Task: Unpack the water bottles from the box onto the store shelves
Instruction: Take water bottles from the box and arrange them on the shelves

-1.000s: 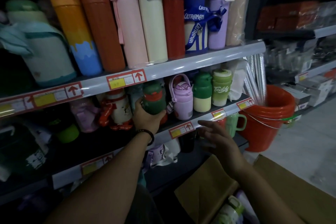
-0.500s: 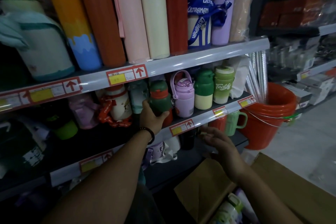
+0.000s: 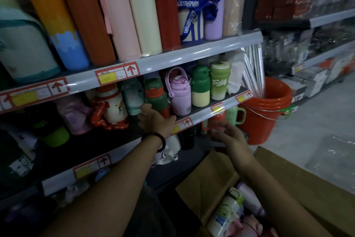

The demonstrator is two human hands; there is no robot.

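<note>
A green bottle with a red band [image 3: 156,94] stands on the middle shelf [image 3: 199,119] between a pale teal bottle [image 3: 132,98] and a lilac handled bottle [image 3: 180,94]. My left hand [image 3: 155,120], with a bead bracelet at the wrist, is at the green bottle's base with fingers spread and not wrapped around it. My right hand [image 3: 228,134] hovers, blurred and holding nothing, in front of a red mug [image 3: 217,119] on the lower shelf. The open cardboard box [image 3: 299,183] at the bottom right holds a white-and-green bottle [image 3: 228,211], a purple one [image 3: 249,198] and a pink one [image 3: 251,225].
Tall flasks [image 3: 132,15] fill the upper shelf. On the middle shelf's right end stand green-and-yellow bottles [image 3: 200,88]. A red bucket [image 3: 267,110] with foil rolls stands on the floor past the shelf end. More stocked shelves [image 3: 317,48] run along the right.
My left hand, which was gripping the green bottle, has slid down to its base and opened; the bottle now stands beside the lilac one. My right hand stayed near the lower shelf.
</note>
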